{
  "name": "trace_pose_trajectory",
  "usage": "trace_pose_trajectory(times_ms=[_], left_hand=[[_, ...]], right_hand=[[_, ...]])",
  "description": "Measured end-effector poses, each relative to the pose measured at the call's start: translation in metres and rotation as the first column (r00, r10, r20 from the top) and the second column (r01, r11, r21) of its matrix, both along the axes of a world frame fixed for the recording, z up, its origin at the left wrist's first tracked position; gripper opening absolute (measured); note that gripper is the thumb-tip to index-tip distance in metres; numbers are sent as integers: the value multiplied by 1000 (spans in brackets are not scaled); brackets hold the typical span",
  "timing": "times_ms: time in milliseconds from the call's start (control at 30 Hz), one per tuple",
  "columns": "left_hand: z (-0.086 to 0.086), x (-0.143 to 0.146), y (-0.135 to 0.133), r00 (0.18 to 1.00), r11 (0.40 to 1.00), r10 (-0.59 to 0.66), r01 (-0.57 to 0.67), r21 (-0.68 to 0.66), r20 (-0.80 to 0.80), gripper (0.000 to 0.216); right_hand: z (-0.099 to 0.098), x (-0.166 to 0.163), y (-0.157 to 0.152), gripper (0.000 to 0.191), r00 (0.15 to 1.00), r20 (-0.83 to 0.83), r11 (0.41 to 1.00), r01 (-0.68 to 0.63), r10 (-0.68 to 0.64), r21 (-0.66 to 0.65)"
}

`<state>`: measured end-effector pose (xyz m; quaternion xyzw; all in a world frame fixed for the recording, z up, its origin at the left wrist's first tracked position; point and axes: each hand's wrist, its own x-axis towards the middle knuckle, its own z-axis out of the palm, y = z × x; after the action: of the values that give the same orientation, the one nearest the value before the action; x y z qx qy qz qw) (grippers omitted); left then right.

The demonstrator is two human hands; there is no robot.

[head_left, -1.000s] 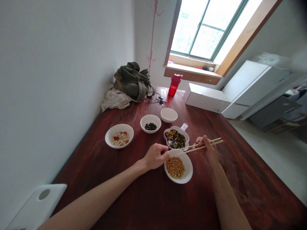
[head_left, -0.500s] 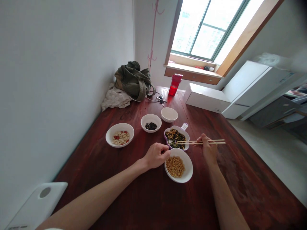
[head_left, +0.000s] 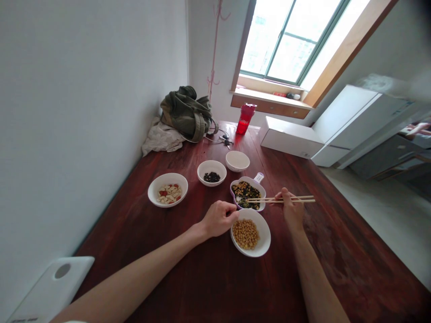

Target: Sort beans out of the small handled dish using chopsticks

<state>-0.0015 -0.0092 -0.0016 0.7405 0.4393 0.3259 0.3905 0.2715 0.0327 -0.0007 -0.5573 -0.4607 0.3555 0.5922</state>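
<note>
My right hand holds a pair of wooden chopsticks. Their tips point left, in among the mixed dark and yellow beans of a purple-rimmed handled dish. My left hand is closed at the left rim of a white bowl of yellow beans, thumb and curled fingers against the edge. That bowl stands just in front of the dish. Farther back is a white bowl with black beans, and beside it a white bowl with none visible inside. Sliced pale and reddish pieces lie in another white bowl at left.
The dark red wooden table runs back to a green bag, a pale cloth, keys and a red bottle. A white box sits at the back right. A white board-like object is at lower left.
The chopsticks and my right hand have shifted very slightly left. My left hand and the bowls stay where they were.
</note>
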Motion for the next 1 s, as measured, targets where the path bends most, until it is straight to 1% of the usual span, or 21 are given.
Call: trace_pose_trajectory(times_ms=[100,233,267,333,367,433,500,533,567,633,700,800,867,1000], left_hand=[[1,0,0,1000,1000,2,-2,-3,-2,40],[2,1,0,1000,1000,2,-2,-14,3,41],[2,1,0,1000,1000,3,-3,-17,4,41],[2,0,-1,1000,1000,5,-5,-22,6,41],[2,0,-1,1000,1000,5,-5,-23,7,42],[2,0,-1,1000,1000,3,-3,-22,9,42],[2,0,0,1000,1000,2,-2,-19,13,42],[2,0,0,1000,1000,2,-2,-18,14,42],[2,0,0,1000,1000,1,0,-17,15,42],[2,0,0,1000,1000,-3,3,-15,14,41],[2,0,0,1000,1000,-5,5,-14,14,42],[2,0,0,1000,1000,-4,4,-16,12,42],[2,0,0,1000,1000,-3,3,-18,8,42],[1,0,0,1000,1000,-2,2,-19,6,41]], right_hand=[[-2,1,0,52,1000,-7,1000,-8,8,-18],[-1,2,0,52,1000,25,1000,-3,4,-20],[1,2,0,53,1000,14,1000,7,-7,-10],[5,2,-2,53,998,-68,1000,-3,5,23],[8,2,-3,52,991,-125,998,-39,43,39],[13,2,-7,52,961,-212,984,-167,176,59],[17,2,-10,51,928,-232,956,-290,292,44],[19,2,-11,50,919,-229,947,-321,319,33],[20,3,-12,50,920,-226,946,-324,322,29],[20,7,-10,50,940,-223,966,-253,257,47],[20,12,-7,51,968,-216,991,-110,126,82],[22,20,-5,53,990,-129,995,62,-51,79],[26,21,-7,53,994,-33,993,104,-102,64],[34,15,-14,55,977,190,994,94,-102,55]])
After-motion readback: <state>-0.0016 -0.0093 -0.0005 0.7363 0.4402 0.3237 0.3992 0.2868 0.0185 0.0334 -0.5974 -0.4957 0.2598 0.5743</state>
